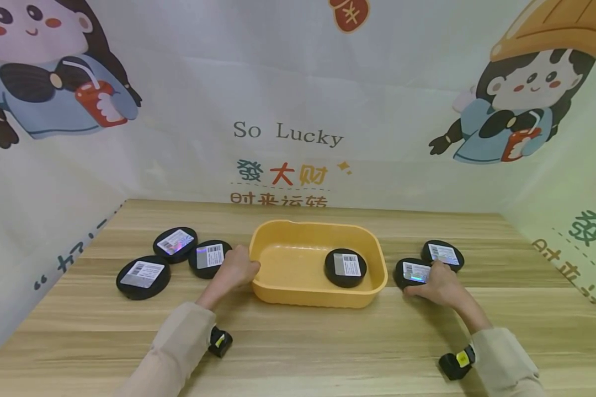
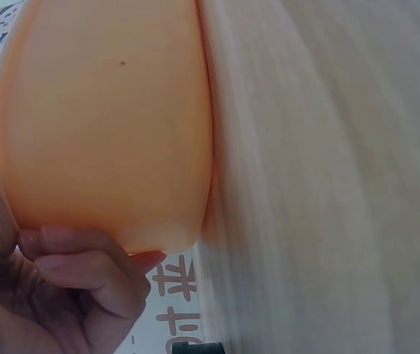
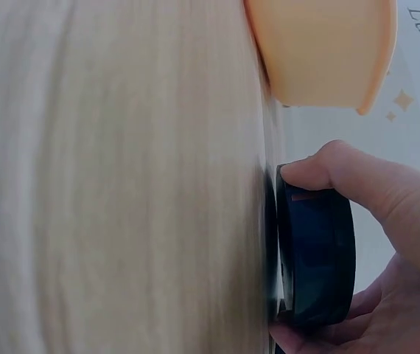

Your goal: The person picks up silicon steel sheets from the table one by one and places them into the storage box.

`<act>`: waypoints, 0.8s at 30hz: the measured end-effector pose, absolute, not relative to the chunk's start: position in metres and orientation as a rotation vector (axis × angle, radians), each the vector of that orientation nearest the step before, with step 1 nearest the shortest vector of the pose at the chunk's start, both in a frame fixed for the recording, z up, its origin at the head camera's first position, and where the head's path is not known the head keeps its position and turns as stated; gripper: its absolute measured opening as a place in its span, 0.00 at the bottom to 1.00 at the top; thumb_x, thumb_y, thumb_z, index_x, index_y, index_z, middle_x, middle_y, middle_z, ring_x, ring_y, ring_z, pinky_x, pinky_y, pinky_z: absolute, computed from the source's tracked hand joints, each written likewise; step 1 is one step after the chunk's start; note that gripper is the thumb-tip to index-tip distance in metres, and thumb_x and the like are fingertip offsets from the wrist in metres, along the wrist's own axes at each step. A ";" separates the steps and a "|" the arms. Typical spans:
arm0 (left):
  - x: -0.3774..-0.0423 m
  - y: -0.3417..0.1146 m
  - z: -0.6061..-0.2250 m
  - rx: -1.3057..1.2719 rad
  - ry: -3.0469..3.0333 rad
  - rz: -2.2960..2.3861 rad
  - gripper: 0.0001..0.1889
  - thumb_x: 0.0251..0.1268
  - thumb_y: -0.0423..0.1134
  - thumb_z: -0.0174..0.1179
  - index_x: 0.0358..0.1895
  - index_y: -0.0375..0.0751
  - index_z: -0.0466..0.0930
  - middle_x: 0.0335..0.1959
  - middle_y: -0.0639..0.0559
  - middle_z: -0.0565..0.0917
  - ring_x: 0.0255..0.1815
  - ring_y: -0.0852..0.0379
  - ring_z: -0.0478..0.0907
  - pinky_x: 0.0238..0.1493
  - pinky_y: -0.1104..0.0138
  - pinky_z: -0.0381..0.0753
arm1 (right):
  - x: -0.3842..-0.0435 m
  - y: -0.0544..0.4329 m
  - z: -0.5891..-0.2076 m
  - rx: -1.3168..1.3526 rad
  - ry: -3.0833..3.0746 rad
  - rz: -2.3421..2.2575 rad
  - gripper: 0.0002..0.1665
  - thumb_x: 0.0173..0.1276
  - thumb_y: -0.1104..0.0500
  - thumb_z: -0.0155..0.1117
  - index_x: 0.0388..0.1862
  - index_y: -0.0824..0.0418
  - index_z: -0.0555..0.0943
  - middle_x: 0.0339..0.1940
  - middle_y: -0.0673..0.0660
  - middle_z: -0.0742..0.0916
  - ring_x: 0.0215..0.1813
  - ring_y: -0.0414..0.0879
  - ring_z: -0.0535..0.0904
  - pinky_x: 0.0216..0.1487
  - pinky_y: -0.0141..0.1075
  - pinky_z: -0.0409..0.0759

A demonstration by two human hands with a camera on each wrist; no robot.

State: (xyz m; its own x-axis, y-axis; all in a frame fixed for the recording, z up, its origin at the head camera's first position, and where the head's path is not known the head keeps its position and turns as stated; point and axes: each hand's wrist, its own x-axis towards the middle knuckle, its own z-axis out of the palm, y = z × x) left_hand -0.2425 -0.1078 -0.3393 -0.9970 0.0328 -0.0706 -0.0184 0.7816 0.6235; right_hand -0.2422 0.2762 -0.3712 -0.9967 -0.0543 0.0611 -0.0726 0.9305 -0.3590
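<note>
My left hand (image 1: 237, 268) holds the left end of a yellow plastic basin (image 1: 303, 298), its thumb and fingers pinching the rim in the left wrist view. Inside the basin, toward its right end, lies a round black case (image 1: 345, 268) with a white barcode label. To the right of the basin, my right hand (image 1: 441, 284) grips another round black case (image 1: 411, 272) by its sides. In the right wrist view this gripped case (image 3: 317, 254) stands on or just off the tabletop; I cannot tell which. A further labelled case (image 1: 443, 253) lies right behind it.
At the left of the wooden table (image 1: 298, 353) lie three more black cases: a back one (image 1: 175, 243), a front one (image 1: 143, 277), and one (image 1: 208, 258) beside my left hand. A printed cloth (image 1: 298, 82) hangs behind and at both sides.
</note>
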 end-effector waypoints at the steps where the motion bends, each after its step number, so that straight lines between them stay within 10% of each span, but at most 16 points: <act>1: -0.243 -0.108 -0.339 0.010 2.889 1.015 0.05 0.52 0.29 0.48 0.23 0.31 0.70 0.17 0.47 0.70 0.17 0.57 0.68 0.16 0.72 0.64 | -0.241 0.276 -0.370 0.104 -3.032 0.574 0.44 0.32 0.41 0.73 0.31 0.77 0.66 0.22 0.62 0.74 0.25 0.51 0.69 0.27 0.42 0.70; 24: -0.243 -0.108 -0.341 0.043 2.921 0.997 0.05 0.50 0.29 0.48 0.21 0.32 0.69 0.17 0.46 0.69 0.18 0.55 0.68 0.17 0.71 0.64 | -0.223 0.266 -0.351 0.116 -2.904 0.709 0.40 0.40 0.55 0.72 0.39 0.85 0.65 0.29 0.71 0.77 0.31 0.57 0.74 0.35 0.48 0.73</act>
State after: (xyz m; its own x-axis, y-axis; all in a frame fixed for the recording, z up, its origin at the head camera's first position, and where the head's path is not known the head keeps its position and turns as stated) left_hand -0.2433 -0.1084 -0.3406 -0.9981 0.0442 -0.0423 0.0091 0.7910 0.6117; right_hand -0.2227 0.2658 -0.3510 -0.9857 -0.0397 0.1637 -0.1107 0.8851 -0.4520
